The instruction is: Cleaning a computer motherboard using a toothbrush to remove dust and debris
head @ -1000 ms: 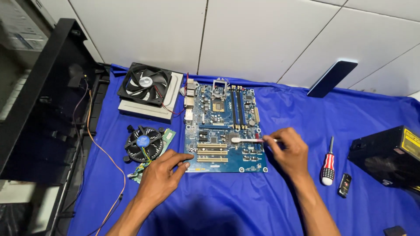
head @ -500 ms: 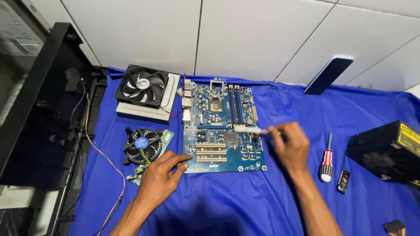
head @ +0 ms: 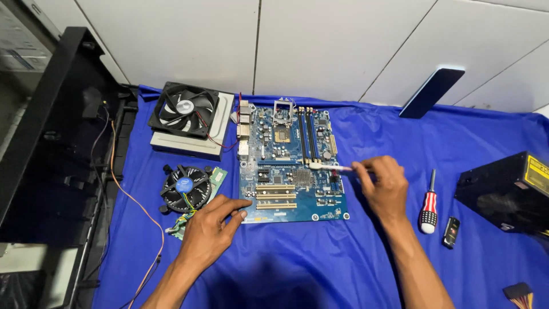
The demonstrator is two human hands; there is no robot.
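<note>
Blue cloth [head: 320, 269] across whole work surface, white tiled wall behind. Black open computer case [head: 51, 143] at 9 o'clock, orange wire trailing from it down onto cloth.

Blue motherboard [head: 289, 163] flat at centre, long edge running 12 to 6. Black power supply [head: 509, 191] at 3 o'clock, well apart from board. Grey optical drive [head: 220, 123] at 10 o'clock with black case fan [head: 183, 110] resting on top. Dark flat phone-like slab [head: 432, 91] propped against wall at 1 o'clock.

Round cooler fan with blue hub [head: 184, 187] just beside board's left edge, green memory stick [head: 216, 177] partly under it.

Left hand [head: 211, 232] at 7 o'clock, fingers loosely extended, fingertips pressing on board's lower left corner. Placement unchanged across the last second: board held steady throughout.

Right hand [head: 384, 186] at 4 o'clock, fingers pinched together on handle of small white brush [head: 329, 167]. Brush head lying on board near right middle, by heatsink. One second back, head sat slightly lower and further left; now shifted up and rightward. Reads as a sweeping stroke under way across board surface, cleaning judged mid-course.

Red-and-white screwdriver [head: 429, 203] between right hand and power supply, untouched. Small black-and-red object [head: 452, 232] just beside it, kind not clear.
</note>
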